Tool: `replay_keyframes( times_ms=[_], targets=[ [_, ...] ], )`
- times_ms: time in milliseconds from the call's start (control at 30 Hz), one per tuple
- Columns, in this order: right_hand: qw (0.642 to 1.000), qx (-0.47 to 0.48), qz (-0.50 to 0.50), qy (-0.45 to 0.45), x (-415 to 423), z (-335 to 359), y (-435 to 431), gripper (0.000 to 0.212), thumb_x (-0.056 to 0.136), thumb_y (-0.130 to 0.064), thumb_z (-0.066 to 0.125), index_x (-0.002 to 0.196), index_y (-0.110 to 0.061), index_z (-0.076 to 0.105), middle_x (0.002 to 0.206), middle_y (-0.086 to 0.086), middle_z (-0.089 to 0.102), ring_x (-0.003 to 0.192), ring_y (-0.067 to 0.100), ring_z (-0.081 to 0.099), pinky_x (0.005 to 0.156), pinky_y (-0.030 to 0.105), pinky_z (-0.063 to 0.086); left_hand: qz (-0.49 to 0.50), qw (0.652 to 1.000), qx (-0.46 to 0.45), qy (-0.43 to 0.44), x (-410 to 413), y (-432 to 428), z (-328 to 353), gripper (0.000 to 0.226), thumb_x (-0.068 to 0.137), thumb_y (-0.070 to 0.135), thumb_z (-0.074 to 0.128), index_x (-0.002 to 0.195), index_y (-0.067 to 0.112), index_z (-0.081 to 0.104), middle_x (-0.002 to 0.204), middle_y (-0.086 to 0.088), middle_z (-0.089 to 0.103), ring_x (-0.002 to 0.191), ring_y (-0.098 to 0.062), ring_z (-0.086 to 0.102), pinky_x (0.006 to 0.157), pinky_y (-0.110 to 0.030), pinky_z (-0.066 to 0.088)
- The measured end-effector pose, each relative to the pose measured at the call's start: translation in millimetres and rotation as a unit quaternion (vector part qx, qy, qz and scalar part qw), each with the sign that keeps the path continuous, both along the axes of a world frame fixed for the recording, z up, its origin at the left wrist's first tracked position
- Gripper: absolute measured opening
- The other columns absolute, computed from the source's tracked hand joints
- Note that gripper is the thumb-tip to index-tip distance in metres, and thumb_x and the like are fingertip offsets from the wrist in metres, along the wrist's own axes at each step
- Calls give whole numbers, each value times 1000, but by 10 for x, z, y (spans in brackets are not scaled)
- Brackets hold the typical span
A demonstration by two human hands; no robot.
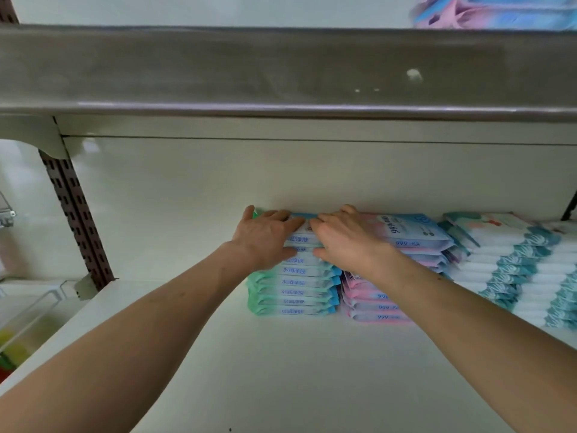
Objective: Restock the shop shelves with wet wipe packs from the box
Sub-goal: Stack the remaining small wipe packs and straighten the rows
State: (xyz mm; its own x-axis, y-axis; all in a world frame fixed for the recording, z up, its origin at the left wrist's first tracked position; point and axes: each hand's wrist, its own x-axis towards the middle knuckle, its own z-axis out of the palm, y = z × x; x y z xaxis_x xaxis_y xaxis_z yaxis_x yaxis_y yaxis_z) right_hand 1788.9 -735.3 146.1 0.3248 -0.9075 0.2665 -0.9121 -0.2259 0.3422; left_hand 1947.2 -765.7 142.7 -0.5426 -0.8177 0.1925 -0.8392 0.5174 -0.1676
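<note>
Several wet wipe packs (293, 282) are sitting in one green-edged stack at the back of the shelf (281, 370), close against the rear panel. Top packs (302, 242) of this stack are lying under both hands. Left hand (265, 237) is reaching over the left half and right hand (346, 242) over the right half. Each grip is pinching the upper few packs, fingers curling over the top and thumb pressing the front edge. The packs are looking soft, light and film-wrapped, so probably slippery and squashy. They are likely sliding off each other if taken at one corner. Better to be holding them at both short ends, or flat on top with a thumb at the front. A pink stack (374, 304) is touching the green one on its right, and a teal-and-white stack (515, 267) is sitting just beyond that. An upper shelf (281, 67) is hanging overhead. The box is not showing.
</note>
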Motion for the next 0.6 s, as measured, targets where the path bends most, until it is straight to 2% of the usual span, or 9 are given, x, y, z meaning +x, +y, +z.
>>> replay_keyframes(
  times_ms=[167,267,333,400,433,467,533,600],
  targets=[
    [999,26,-7,-17,34,68,40,29,89,-35,57,111,-15,55,112,4,60,103,24,56,96,36,33,7,1000,6,-9,2,70,-8,68,93,47,49,151,31,17,155,3,24,142,-19,24,116,-52,6],
    [998,19,18,-48,18,186,204,32,90,-38,55,114,-17,55,113,4,59,104,26,55,91,37,36,2,1000,4,22,77,210,48,69,88,47,57,148,29,27,150,1,31,140,-21,27,116,-50,9],
    [992,6,44,-120,-9,230,359,32,91,-36,53,119,-21,58,110,1,61,102,24,56,86,35,40,-18,995,-55,84,149,354,23,61,86,42,60,142,24,40,140,-3,43,130,-24,38,112,-43,22],
    [968,75,55,-233,-33,212,520,26,91,-33,53,114,-26,64,99,-7,64,96,18,60,83,32,46,-42,978,-81,187,204,517,-41,41,86,33,63,124,19,58,117,-3,57,111,-26,53,96,-36,38],
    [947,155,52,-277,-29,174,569,24,92,-31,53,111,-27,66,94,-11,64,91,13,61,82,29,49,-43,974,-35,219,218,588,-87,31,87,30,62,116,19,62,107,0,60,104,-25,57,90,-34,43],
    [922,249,41,-292,-9,112,582,24,92,-30,53,111,-27,67,92,-13,65,86,10,60,79,27,49,-31,978,45,203,211,640,-131,27,89,29,60,114,20,62,104,2,60,102,-23,59,87,-31,45],
    [884,394,-7,-252,79,-90,493,27,95,-37,50,115,-26,65,99,-7,70,79,9,58,74,25,49,4,974,219,63,127,631,-245,34,92,32,56,124,21,58,116,2,60,110,-20,57,90,-27,44],
    [870,446,-58,-200,200,-318,308,39,95,-48,43,124,-26,58,106,-2,70,81,13,58,83,29,51,25,950,309,-32,20,505,-363,39,92,31,56,130,21,55,127,0,57,115,-21,55,94,-29,45]
  ],
)
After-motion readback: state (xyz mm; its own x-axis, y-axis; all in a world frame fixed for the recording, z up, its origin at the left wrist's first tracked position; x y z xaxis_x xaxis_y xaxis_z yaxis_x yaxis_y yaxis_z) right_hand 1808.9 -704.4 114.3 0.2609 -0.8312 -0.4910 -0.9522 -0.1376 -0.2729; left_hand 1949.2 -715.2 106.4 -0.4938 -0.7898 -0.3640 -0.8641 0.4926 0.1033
